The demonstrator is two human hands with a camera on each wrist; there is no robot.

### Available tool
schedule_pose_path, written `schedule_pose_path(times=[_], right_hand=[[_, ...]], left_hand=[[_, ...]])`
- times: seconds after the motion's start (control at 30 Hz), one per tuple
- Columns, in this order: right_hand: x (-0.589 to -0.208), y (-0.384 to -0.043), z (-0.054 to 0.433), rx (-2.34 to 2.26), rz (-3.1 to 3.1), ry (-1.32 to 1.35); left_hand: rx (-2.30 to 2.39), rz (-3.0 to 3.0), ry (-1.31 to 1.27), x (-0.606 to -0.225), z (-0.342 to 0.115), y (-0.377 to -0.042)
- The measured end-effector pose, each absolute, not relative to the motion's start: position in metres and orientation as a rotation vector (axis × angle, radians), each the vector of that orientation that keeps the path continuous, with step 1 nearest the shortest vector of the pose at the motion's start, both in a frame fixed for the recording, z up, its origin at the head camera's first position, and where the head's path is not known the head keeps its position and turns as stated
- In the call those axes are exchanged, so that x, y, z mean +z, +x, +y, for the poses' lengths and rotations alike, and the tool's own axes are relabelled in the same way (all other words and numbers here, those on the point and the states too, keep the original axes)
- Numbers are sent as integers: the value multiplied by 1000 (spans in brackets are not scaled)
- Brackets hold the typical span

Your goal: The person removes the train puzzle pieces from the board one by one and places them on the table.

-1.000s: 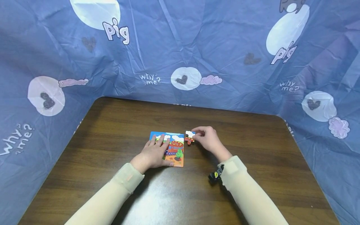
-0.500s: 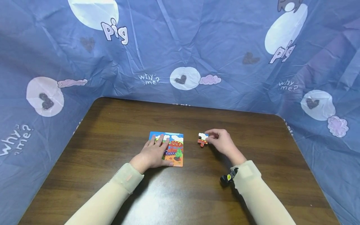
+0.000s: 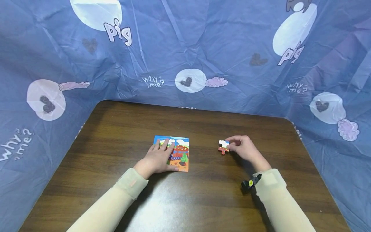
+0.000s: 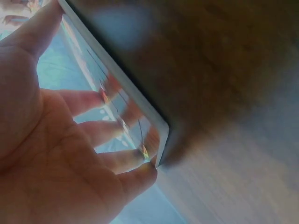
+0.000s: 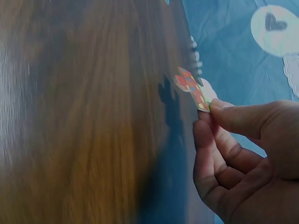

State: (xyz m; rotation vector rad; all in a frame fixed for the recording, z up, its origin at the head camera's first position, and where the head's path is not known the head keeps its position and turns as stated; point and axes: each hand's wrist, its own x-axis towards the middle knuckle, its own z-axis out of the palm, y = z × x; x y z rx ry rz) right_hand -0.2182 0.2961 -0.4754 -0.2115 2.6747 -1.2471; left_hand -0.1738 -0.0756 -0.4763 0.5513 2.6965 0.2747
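Note:
A jigsaw puzzle board (image 3: 182, 151) with a bright picture of clouds, a red building and a green tree lies on the table. My left hand (image 3: 157, 158) rests on it, fingers spread, covering its lower left part; in the left wrist view the fingertips touch the glossy face of the puzzle board (image 4: 112, 93). To the right, my right hand (image 3: 244, 149) pinches a puzzle piece (image 3: 223, 145) with white, red and a dark spot. The right wrist view has the puzzle piece (image 5: 190, 86) between thumb and forefinger, lifted off the tabletop with its shadow below.
The brown wooden table (image 3: 203, 193) has rounded far corners. A blue printed sheet (image 3: 162, 42) hangs behind it and at both sides. A small black device (image 3: 250, 184) is strapped at the right wrist.
My right hand has carried the puzzle piece away from the board's right edge, to the right and slightly nearer. The left hand has stayed on the board.

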Motion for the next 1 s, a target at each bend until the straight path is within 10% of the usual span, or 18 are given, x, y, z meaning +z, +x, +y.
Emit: schedule_pose_path(times=[1.0], right_hand=[[-482, -221, 340, -925, 2791, -117]], left_hand=[[284, 2700, 563, -476, -77, -175]])
